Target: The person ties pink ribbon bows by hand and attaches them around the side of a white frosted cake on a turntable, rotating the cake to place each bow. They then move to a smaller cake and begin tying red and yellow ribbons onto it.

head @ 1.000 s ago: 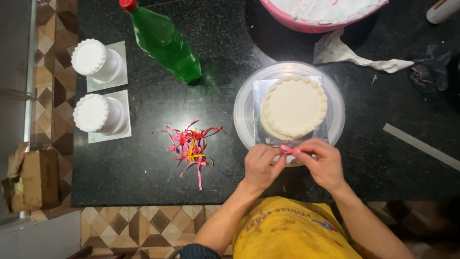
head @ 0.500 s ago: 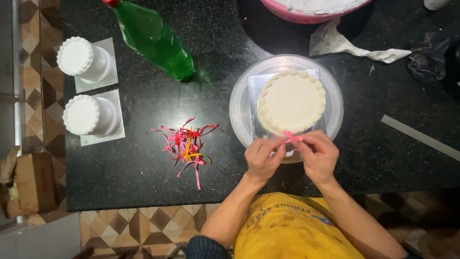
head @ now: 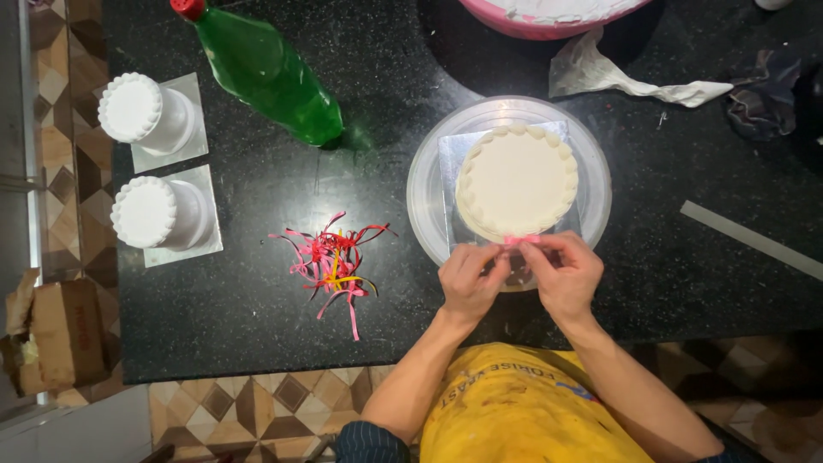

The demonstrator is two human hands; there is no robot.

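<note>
Your left hand (head: 467,279) and right hand (head: 561,273) met at the near edge of the cake (head: 516,182), fingertips pinching a pink ribbon (head: 519,240) against its rim, likely to set a trim. Counted: one cake on the turntable (head: 424,193), two small cakes (head: 141,163), one green bottle (head: 261,73), one ribbon pile (head: 334,261).

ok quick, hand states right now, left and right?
Left hand: closed, pinching the pink ribbon piece at the cake's near edge.
Right hand: closed, pinching the same ribbon piece.
</note>
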